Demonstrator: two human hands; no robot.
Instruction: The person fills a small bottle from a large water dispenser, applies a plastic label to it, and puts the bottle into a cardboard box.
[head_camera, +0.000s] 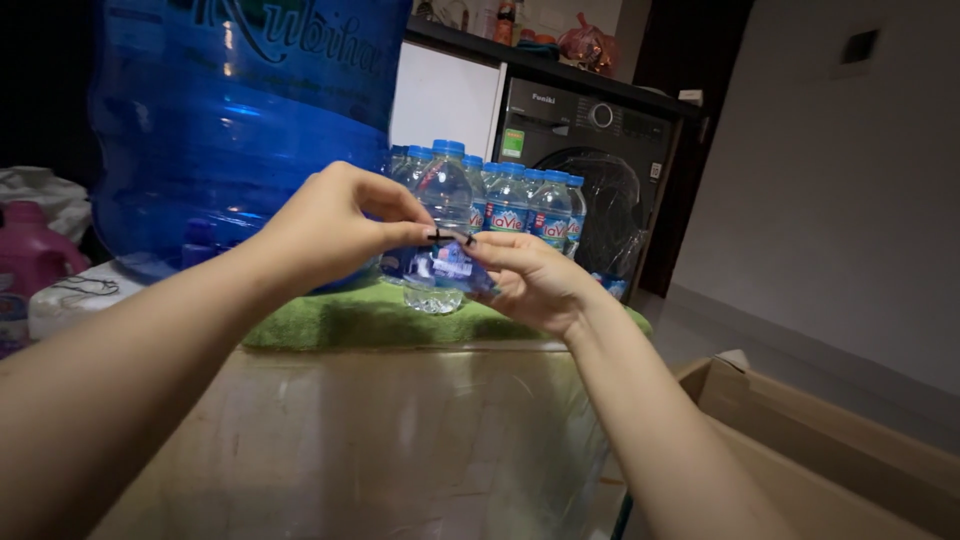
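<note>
A small clear water bottle (443, 200) with a blue cap and a blue label is held up in front of me. My right hand (530, 283) grips its lower part from the right and below. My left hand (335, 225) comes in from the left, its fingertips pinched at the label next to the right thumb. Behind it, several matching small bottles (525, 205) stand in a group on a green towel (370, 322).
A large blue water jug (230, 120) stands at the left on the towel. A glossy tabletop (380, 440) lies below my arms. An open cardboard box (820, 440) is at the lower right. A washing machine (600, 170) stands behind. A pink bottle (35, 250) sits at the far left.
</note>
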